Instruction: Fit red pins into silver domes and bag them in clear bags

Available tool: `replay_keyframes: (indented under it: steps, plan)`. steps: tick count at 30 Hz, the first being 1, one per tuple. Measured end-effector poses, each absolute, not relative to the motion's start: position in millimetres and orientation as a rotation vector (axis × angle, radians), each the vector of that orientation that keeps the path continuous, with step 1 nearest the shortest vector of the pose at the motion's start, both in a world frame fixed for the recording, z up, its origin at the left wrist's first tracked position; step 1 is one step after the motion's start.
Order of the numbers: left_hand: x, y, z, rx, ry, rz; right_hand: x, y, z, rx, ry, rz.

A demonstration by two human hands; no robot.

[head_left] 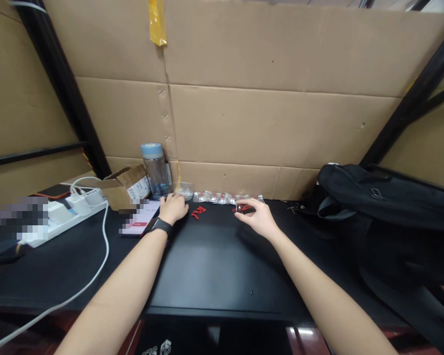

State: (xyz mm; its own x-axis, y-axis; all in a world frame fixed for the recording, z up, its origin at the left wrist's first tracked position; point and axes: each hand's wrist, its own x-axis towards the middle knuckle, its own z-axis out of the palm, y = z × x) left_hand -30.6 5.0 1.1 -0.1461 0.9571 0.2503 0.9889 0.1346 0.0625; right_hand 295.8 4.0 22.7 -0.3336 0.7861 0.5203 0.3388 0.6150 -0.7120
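Note:
My right hand (261, 218) is raised a little above the black table, thumb and fingertips pinching a small shiny round piece (239, 208). Its exact kind is too small to make out. Some red cord shows just behind these fingers. My left hand (174, 208), with a dark watch on the wrist, lies palm down beside a phone (142, 219) with a lit screen; its fingers are stretched forward and hold nothing visible. Between the hands lie red looped cords (199, 212). A row of clear packets with silvery contents (222, 197) runs along the back behind them.
A blue-lidded bottle (156, 172), an open cardboard box (124, 187) and a clear plastic container (185, 190) stand at back left. A white power strip (64, 217) trails a cable across the left side. A black bag (388, 217) fills the right. Cardboard (237, 123) walls the back.

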Motion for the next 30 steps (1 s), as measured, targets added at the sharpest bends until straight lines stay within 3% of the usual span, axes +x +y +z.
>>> replay_keyframes:
  steps: [4,10,13,17,21,30]
  plan:
    - [-29,1,11,-1.930,-2.208,-0.378,298,6,24,-0.880,-1.922,0.603]
    - [-6,-20,44,-1.770,-1.853,-0.840,304,5,32,-0.900,-1.910,0.518]
    - [22,-29,52,-1.957,-1.630,-0.952,312,9,35,-0.946,-1.911,0.411]
    - [66,-35,35,-2.411,-1.366,-0.968,324,16,38,-1.045,-1.912,0.327]
    - [99,-38,12,-2.593,-1.296,-0.749,332,21,39,-1.089,-1.934,0.337]
    - [94,-39,9,-2.803,-1.302,-0.718,334,24,37,-1.104,-1.984,0.331]
